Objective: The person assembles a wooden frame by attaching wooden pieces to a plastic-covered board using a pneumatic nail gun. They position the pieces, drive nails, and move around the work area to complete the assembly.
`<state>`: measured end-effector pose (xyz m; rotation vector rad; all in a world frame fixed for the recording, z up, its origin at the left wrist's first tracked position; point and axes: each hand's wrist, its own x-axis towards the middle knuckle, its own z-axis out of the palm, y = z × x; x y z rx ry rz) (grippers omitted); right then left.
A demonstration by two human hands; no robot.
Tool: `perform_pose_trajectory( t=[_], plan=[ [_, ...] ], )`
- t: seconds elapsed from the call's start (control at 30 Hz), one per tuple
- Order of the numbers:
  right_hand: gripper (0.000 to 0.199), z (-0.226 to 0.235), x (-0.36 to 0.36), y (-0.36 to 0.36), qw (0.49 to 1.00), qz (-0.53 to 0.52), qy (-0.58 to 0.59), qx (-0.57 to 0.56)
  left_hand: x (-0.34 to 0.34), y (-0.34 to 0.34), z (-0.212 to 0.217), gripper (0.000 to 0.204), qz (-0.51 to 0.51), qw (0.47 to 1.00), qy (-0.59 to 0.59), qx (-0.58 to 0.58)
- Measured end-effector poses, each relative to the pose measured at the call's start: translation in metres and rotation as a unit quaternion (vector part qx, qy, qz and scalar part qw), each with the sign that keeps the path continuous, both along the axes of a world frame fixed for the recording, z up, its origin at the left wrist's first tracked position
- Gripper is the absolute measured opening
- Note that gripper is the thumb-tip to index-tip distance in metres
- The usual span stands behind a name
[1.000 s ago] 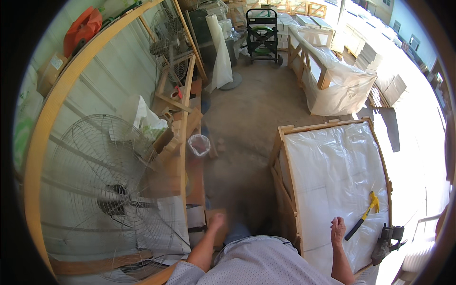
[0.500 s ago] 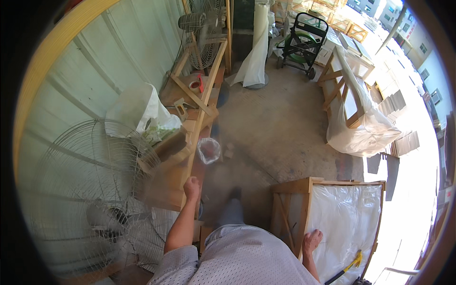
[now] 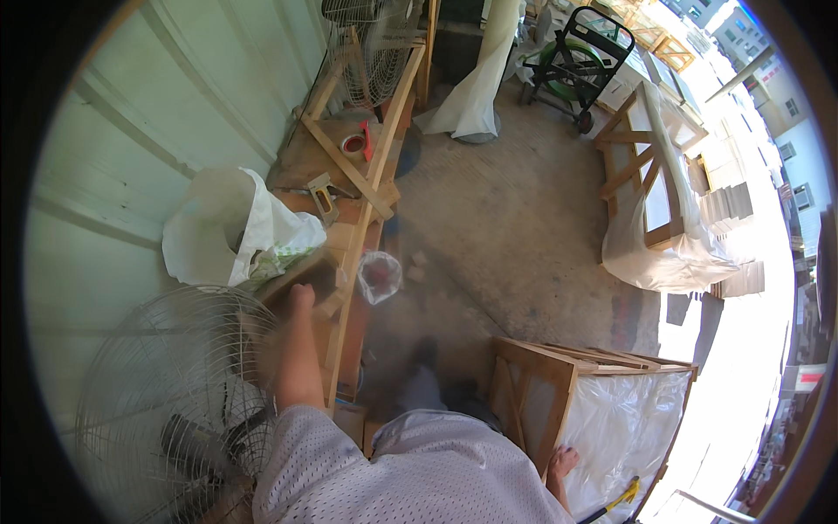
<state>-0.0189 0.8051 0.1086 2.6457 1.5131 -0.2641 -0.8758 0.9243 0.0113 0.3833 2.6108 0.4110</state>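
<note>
L hand (image 3: 301, 297) reaches toward white plastic bag (image 3: 229, 234) on desk (image 3: 307, 166), grip unclear; R hand (image 3: 563, 458) flat, empty, on wrapped crate (image 3: 611, 419). Advise steady footing.

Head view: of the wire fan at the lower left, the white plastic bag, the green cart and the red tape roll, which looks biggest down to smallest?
1. Fan, though it is nearest the camera.
2. White bag.
3. Green cart, farther off, so its true size is unsure.
4. Tape roll.
</note>
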Motion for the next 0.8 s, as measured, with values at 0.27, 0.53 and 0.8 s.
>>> perform_pose_trajectory(
  t=[0.27,0.53,0.8],
  plan=[
    [0.054,-0.006,-0.023,0.028,0.985,0.122,0.074,0.094,-0.029,-0.005,-0.093,0.035,0.236,0.958,-0.127,0.104],
    [0.066,0.002,-0.051,0.046,0.991,0.031,0.114,0.067,-0.056,-0.026,-0.160,0.029,0.355,0.832,-0.338,0.259],
    [0.069,0.022,-0.074,0.060,0.991,-0.041,0.126,0.026,-0.067,-0.046,-0.189,0.022,0.362,0.732,-0.464,0.344]
  ],
)
